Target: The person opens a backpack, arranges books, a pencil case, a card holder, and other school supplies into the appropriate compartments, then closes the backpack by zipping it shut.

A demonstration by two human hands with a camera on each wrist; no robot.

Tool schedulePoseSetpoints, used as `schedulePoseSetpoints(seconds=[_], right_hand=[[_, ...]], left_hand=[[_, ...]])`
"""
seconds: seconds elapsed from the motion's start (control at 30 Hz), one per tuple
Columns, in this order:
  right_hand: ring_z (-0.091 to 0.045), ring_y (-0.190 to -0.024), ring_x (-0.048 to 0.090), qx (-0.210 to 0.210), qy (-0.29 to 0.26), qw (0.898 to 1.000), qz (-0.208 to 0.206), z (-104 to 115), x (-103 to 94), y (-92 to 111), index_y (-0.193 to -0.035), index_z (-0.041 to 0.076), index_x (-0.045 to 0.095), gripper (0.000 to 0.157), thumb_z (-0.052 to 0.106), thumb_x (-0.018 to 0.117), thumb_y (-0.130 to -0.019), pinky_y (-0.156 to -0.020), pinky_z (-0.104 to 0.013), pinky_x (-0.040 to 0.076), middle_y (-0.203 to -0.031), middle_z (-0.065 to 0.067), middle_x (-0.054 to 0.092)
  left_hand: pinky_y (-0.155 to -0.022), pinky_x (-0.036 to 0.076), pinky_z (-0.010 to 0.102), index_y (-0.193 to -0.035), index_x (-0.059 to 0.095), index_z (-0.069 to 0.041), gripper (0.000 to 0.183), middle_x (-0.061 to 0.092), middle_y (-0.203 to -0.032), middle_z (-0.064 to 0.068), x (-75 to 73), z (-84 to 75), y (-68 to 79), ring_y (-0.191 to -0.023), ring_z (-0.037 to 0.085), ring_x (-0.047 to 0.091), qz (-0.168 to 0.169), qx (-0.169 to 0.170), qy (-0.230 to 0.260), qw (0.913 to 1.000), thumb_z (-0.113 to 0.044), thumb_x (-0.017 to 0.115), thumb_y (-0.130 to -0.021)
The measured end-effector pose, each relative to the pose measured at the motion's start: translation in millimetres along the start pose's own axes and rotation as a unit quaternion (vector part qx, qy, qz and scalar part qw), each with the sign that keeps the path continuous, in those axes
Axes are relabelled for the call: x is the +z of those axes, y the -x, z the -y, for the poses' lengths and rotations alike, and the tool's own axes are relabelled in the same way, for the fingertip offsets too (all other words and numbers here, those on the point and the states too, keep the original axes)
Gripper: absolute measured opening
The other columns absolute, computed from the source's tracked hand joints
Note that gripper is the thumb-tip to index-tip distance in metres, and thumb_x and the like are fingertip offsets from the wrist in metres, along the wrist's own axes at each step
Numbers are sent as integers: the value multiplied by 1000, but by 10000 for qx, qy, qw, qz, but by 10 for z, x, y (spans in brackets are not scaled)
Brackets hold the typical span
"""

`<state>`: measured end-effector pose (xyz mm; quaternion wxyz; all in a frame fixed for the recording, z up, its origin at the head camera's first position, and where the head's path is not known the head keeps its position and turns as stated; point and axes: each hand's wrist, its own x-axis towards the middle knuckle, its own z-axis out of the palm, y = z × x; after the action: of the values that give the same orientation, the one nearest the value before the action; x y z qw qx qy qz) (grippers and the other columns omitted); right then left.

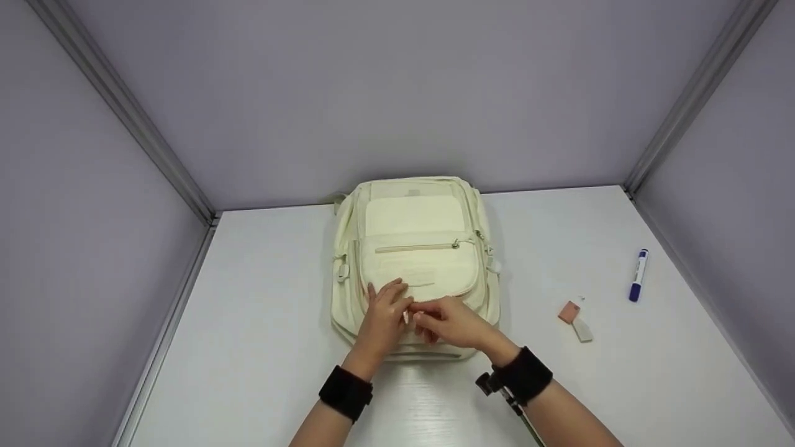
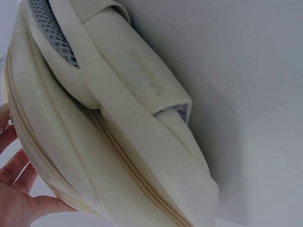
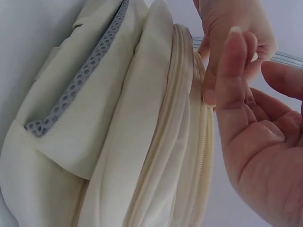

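A cream backpack lies on the table, its front pocket facing up. My left hand rests on the lower left of this pocket, fingers fairly straight, thumb against the zipped edge in the left wrist view. My right hand is beside it at the pocket's lower edge, with curled fingers. A small metal zipper pull shows between fingertips at the left edge of the left wrist view, and my right hand appears to pinch it. In the right wrist view the zipper runs along the pocket's edge, close to both hands.
On the right of the white table lie a blue and white marker and a small orange and pale piece. A second zipper crosses the pack's front. Grey panels enclose the back and sides.
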<state>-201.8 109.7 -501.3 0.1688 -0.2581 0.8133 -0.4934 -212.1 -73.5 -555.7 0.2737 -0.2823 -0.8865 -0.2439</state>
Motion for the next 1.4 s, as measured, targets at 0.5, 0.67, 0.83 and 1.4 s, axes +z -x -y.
schedulePoseSetpoints(seconds=[0.5,0.67,0.83,1.4], right_hand=[[-31,-118,57,-1853,4179,8708,-1808,-315,-195,-87,-97,11,80,19,12,83,-78,-101,-55,39,-123,-13,65],[-31,-121,56,-1710,3959,8882,-1586,-334,-250,-91,-97,10,80,16,11,80,-81,-105,-55,35,-125,-13,65],[-33,-124,54,-1544,3710,9059,-1336,-323,-277,-83,-99,7,79,17,13,78,-84,-108,-55,32,-128,-15,62],[-32,-126,53,-1399,3413,9221,-1171,-297,-305,-77,-101,4,78,15,11,74,-88,-109,-55,30,-130,-16,60]], left_hand=[[-98,39,62,-83,69,-3,7,64,-99,11,-50,12,68,-110,30,62,-636,-257,778,9946,-6,73,-88],[-101,39,57,-85,66,-3,8,61,-105,13,-77,8,57,-112,30,60,-297,-366,646,9968,-4,69,-92],[-99,44,48,-85,63,-2,7,59,-104,14,-106,42,87,-116,34,58,-287,-388,653,9967,-1,67,-92],[-92,47,52,-74,64,-3,15,66,-98,14,-305,283,227,-106,35,61,-1088,-881,-21,9902,0,76,-81]])
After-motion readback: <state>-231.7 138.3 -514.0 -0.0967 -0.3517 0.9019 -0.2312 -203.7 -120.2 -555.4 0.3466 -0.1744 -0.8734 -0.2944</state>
